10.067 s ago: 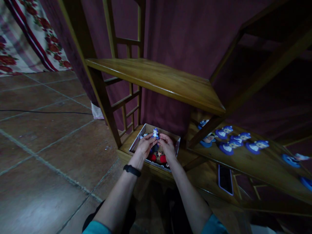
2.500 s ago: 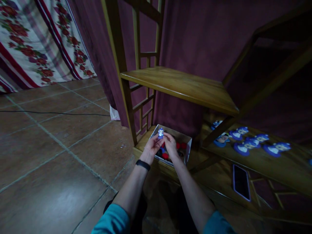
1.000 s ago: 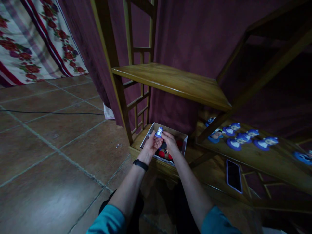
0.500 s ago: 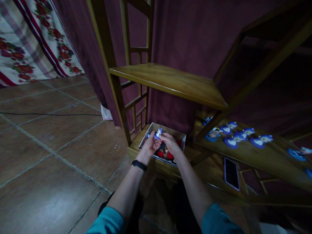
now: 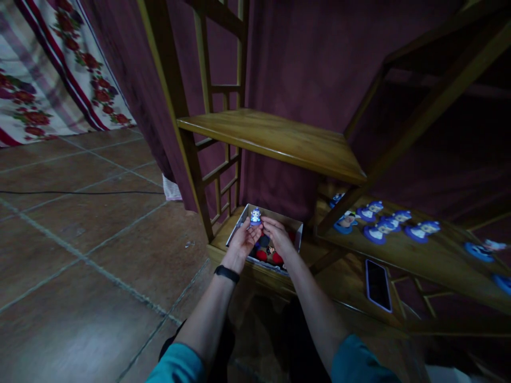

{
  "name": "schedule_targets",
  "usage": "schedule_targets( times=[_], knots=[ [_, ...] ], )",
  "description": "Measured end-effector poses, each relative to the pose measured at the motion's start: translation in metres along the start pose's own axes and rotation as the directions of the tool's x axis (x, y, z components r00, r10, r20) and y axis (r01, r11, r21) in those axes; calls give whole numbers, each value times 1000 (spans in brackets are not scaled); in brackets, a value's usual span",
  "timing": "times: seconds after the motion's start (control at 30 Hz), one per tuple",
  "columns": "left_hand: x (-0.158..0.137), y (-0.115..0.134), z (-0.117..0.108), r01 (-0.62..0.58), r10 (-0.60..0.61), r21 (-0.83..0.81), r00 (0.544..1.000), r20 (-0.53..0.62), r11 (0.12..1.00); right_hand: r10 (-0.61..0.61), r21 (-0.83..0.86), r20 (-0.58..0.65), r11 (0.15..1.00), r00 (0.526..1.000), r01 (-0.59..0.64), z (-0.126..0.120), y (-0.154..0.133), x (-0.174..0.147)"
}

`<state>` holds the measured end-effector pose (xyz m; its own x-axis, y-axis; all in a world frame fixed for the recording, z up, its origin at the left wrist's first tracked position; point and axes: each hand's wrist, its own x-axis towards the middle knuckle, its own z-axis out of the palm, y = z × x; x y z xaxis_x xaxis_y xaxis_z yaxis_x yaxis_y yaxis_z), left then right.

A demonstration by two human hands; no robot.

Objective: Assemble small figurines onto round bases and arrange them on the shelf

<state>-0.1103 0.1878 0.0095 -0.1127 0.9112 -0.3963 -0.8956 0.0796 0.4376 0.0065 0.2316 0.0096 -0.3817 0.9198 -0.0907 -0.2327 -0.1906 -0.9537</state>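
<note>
A small blue-and-white figurine on a round blue base is held upright above an open box, facing me. My left hand, with a dark band on its wrist, is closed around the figurine's base from the left, palm up. My right hand has its curled fingertips at the right edge of the base, pinching it lightly. Below my hands, the open cardboard box holds red, black and dark blue pieces, partly hidden by my hands and forearms.
The box stands on a low wooden shelf unit, under a higher wooden board. To the right, several similar blue-and-white figurines lie on another shelf, above a phone. A dark cable crosses the tiled floor at left.
The figurine has turned from a tilted pose to upright with its front toward me, and has shifted slightly left. My right fingers have moved to its side. The view has shifted slightly.
</note>
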Motion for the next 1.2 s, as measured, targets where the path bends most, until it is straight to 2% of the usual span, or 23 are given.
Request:
schedule_targets(
  times=[0.4, 0.67, 0.9, 1.2],
  knots=[
    [3, -3, -1, -25, 25, -19, 999, -37, 999, -61, -68, -20, 996, 998, 60, 8, -2, -7],
    [5, -3, -3, -12, 12, -43, 1000, 4, 999, -76, -136, -40, 988, 996, 70, 12, -5, -8],
    [11, -6, -7, -47, 50, -80, 998, 30, 996, -158, -251, -63, 958, 985, 138, 14, 2, -2],
    [9, -6, -6, -32, 31, -22, 999, -13, 999, -138, -238, -67, 964, 988, 118, 13, 11, 3]
  ],
)
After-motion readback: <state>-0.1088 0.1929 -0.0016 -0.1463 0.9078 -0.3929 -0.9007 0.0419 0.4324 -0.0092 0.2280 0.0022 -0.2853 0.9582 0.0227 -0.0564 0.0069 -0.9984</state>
